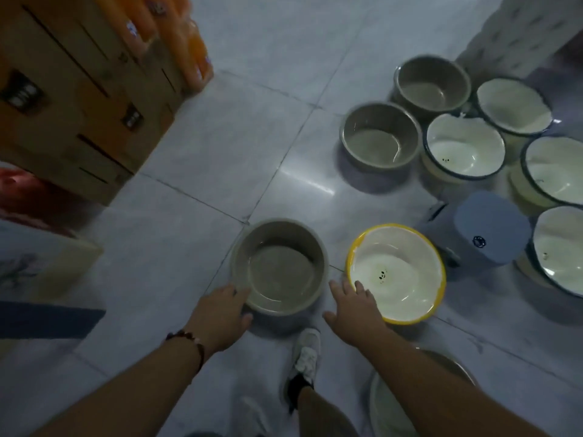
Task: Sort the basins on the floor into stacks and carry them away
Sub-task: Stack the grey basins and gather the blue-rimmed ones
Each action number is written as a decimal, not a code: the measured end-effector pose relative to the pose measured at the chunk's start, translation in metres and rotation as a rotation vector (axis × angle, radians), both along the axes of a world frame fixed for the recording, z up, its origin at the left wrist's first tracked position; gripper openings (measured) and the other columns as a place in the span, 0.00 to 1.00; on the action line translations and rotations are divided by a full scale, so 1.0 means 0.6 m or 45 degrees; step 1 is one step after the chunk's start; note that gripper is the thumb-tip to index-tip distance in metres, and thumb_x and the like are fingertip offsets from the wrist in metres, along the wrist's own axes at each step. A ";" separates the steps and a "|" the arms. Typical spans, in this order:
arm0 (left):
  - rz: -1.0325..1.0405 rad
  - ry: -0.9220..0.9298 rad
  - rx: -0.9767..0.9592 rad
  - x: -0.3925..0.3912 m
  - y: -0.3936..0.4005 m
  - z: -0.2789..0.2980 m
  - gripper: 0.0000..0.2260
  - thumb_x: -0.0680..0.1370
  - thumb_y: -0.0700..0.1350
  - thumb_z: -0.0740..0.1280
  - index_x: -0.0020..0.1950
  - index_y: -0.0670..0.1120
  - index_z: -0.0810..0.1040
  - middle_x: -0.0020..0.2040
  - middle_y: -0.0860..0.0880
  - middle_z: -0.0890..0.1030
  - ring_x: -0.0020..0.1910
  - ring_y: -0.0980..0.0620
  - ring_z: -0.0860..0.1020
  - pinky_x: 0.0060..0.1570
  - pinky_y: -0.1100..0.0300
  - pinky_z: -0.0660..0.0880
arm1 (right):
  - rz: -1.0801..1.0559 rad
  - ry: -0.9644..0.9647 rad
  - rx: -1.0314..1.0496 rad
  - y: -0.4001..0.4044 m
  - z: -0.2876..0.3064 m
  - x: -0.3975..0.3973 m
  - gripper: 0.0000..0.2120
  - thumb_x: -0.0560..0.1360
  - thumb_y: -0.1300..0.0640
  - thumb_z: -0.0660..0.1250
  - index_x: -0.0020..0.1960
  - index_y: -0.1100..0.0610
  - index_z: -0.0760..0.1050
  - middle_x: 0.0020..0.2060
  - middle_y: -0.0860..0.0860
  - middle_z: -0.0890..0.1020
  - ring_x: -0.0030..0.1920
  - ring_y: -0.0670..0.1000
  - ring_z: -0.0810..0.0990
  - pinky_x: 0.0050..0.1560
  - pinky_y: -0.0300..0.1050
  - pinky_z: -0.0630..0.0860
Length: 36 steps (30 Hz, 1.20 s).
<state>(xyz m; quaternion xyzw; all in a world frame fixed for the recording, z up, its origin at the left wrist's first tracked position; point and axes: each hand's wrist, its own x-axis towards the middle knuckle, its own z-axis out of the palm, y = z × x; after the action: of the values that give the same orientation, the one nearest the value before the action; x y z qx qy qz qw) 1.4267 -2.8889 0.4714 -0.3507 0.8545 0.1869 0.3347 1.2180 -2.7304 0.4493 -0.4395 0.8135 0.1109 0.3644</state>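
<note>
Left hand [220, 313] — smooth round steel basin [279, 266]

A grey basin [279, 266] sits upright at lower centre, a yellow-rimmed white basin [396, 274] just beside it. Upper right: two more grey basins [380, 135] and several blue-rimmed white basins [463, 146], clustered upright.

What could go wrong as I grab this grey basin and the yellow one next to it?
The left hand touches only the near rim of the grey basin, so a one-sided grip could tip it. The right hand lies flat on the yellow-rimmed basin, which may slide on the glossy floor. Your shoe sits close beneath both, an easy trip.
</note>
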 end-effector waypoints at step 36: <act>0.180 0.431 0.433 -0.289 -0.174 -0.419 0.21 0.66 0.66 0.71 0.43 0.49 0.80 0.38 0.45 0.84 0.37 0.42 0.83 0.40 0.39 0.80 | -2.662 -0.552 -0.747 0.202 -0.361 0.035 0.16 0.69 0.70 0.67 0.52 0.53 0.76 0.45 0.55 0.84 0.45 0.54 0.83 0.45 0.50 0.82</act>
<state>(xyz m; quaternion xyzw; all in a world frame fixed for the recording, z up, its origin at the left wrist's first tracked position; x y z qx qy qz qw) 1.2531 -2.9931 0.2199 -0.3118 0.8279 0.4071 0.2272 1.2389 -2.6093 0.2325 0.3848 0.6974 -0.5278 0.2949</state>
